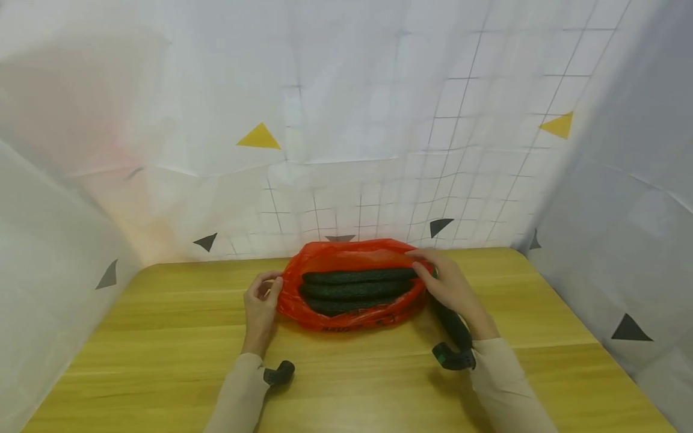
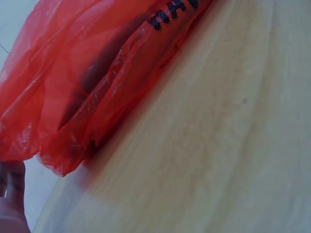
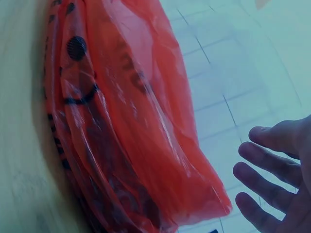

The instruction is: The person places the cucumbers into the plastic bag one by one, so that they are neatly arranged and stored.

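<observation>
A red plastic bag [image 1: 352,323] lies on the table with its mouth spread wide. Several dark green cucumbers [image 1: 354,291] lie side by side inside it. At the bag's left end, my left hand [image 1: 261,313] pinches the rim between thumb and fingers; the left wrist view catches only part of that hand [image 2: 12,194] against the bag [image 2: 97,92]. Over the right end, my right hand [image 1: 446,285] has its fingers extended, and the right wrist view has them spread apart beside the bag [image 3: 141,121]. Another cucumber [image 1: 450,320] lies outside the bag, partly hidden by my right hand and wrist.
The yellow wood-grain table [image 1: 357,385] ends at a white sheet wall [image 1: 346,120] close behind the bag. Side sheets [image 1: 628,252] stand left and right, marked with dark and yellow triangles. A small black camera is on each wrist.
</observation>
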Motion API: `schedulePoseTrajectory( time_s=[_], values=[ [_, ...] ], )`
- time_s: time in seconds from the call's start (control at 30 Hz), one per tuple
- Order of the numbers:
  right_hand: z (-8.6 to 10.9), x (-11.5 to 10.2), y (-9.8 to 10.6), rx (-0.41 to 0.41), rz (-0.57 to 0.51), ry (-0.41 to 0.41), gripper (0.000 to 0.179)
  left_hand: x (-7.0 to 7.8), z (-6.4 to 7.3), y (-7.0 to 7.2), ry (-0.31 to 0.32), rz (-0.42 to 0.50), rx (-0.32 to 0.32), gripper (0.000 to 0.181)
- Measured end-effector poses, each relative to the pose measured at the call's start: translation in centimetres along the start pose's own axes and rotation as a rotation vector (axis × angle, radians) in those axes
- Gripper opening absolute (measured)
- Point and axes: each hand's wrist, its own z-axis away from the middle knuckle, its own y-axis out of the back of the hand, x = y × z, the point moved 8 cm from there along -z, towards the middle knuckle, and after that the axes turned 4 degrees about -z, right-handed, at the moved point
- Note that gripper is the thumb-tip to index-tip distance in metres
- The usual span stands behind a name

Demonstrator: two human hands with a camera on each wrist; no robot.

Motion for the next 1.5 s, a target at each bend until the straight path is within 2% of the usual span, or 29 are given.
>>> schedulePoseTrajectory(
  time_s=[0.43, 0.73, 0.97, 1.13, 1.37, 1.5],
  values=[
    [0.5, 2.3, 1.9, 0.0, -0.046, -0.096, 0.031, 0.0, -0.1, 0.3, 0.005, 0.026, -0.011, 0.025],
    [1.3, 4.9, 2.3, -0.024, -0.018, -0.242, 0.033, -0.1, -0.1, 0.2, 0.0, 0.032, -0.008, 0.025],
    [2.1, 6.3, 2.3, -0.082, 0.029, -0.35, 0.035, 0.0, -0.2, 0.2, -0.015, 0.024, -0.002, 0.024],
    [2.6, 7.3, 1.9, -0.126, 0.052, -0.399, 0.038, 0.0, -0.1, 0.1, -0.016, 0.021, -0.005, 0.024],
    [3.5, 8.4, 0.6, -0.254, 0.121, -0.492, 0.05, 0.0, 0.0, 0.0, -0.017, 0.025, -0.009, 0.024],
    [4.0, 9.0, -0.2, -0.314, 0.123, -0.542, 0.059, -1.2, -0.4, 0.0, -0.023, 0.018, 0.005, 0.024]
  ],
)
